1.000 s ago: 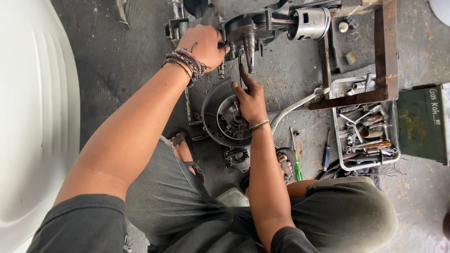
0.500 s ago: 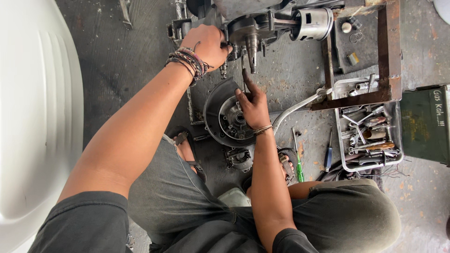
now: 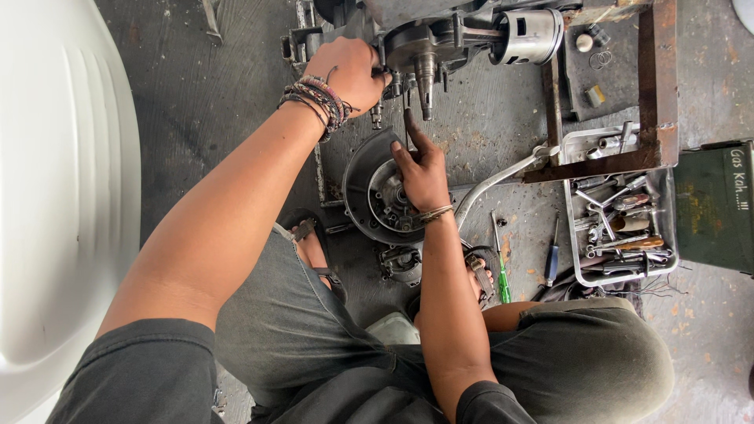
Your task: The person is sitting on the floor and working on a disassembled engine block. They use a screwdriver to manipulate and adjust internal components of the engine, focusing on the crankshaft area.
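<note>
At top centre of the frame the left hand point(image 3: 351, 74) is clenched on the engine point(image 3: 440, 39). Just below, the right hand point(image 3: 420, 177) rests on the round cover point(image 3: 369, 188), index finger straight, grasping nothing visible.

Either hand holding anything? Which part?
Left hand grips the grey metal engine block at its left edge. Right hand rests on the round dark flywheel disc; grasp unclear.
</note>
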